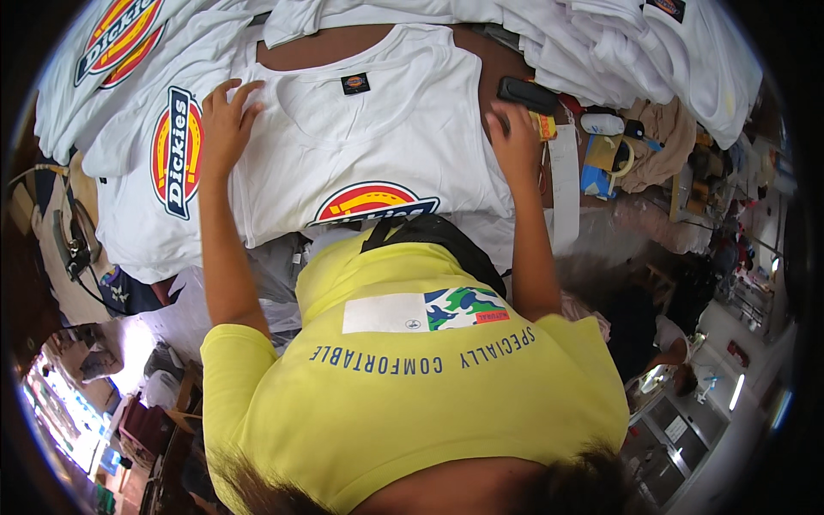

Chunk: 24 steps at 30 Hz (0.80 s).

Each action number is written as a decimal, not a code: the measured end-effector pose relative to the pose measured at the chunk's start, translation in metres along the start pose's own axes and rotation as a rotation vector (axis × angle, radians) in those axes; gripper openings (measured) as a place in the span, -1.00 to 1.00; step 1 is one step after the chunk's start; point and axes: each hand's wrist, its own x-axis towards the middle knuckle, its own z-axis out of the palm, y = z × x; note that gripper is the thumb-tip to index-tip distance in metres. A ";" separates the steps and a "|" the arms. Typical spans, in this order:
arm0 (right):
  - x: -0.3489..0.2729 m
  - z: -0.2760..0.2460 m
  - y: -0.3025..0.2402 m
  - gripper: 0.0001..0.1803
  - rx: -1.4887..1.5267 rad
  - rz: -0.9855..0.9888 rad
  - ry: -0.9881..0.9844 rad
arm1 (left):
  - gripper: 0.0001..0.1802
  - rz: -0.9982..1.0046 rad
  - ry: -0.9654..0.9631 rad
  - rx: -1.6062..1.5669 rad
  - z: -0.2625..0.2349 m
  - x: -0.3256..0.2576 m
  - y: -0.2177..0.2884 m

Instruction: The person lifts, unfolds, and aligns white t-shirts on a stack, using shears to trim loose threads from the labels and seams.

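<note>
Laid out flat on the brown counter (322,53), directly in front of the body: a white tank top (412,137), neckline turned away from the wearer of the yellow T-shirt (412,386). Inside its neckline, a small dark label (355,83); along its near edge, a red, yellow and dark blue emblem (373,204), only partly in sight.

At the left edge of the tank top, on white fabric, the left hand (230,129), fingers spread wide and gripping nothing visible. Just beside the right edge of the tank top, the right hand (513,142), fingers apart and loosely bent, likewise with nothing visible in hold.

Left of the tank top, another white garment (129,193) bearing a complete upright-oval emblem (178,153). Beyond and to the right of the tank top, a heap of white garments (584,47). Right of the tank top, close past the right fingertips, a black oblong object (527,94); farther right, a long white strip (565,184), a roll of tape (623,160) and a crumpled tan cloth (668,150). Well to the right of the tank top and nearer the rim, a co-worker (674,343), bent forward.
</note>
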 end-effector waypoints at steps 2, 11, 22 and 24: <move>0.049 0.027 -0.001 -0.66 0.056 -0.170 0.044 | -0.62 0.088 -0.078 -0.012 -0.007 0.000 -0.001; 0.140 0.102 -0.003 -0.61 -0.053 -0.072 -0.295 | -0.73 -0.212 -0.156 -0.380 0.023 0.038 -0.074; 0.141 0.102 -0.007 -0.59 -0.009 0.037 -0.358 | -0.71 -0.338 -0.107 -0.301 0.023 0.031 -0.059; 0.141 0.104 -0.008 -0.59 -0.026 0.051 -0.362 | -0.67 -0.438 -0.045 -0.446 0.019 0.026 -0.056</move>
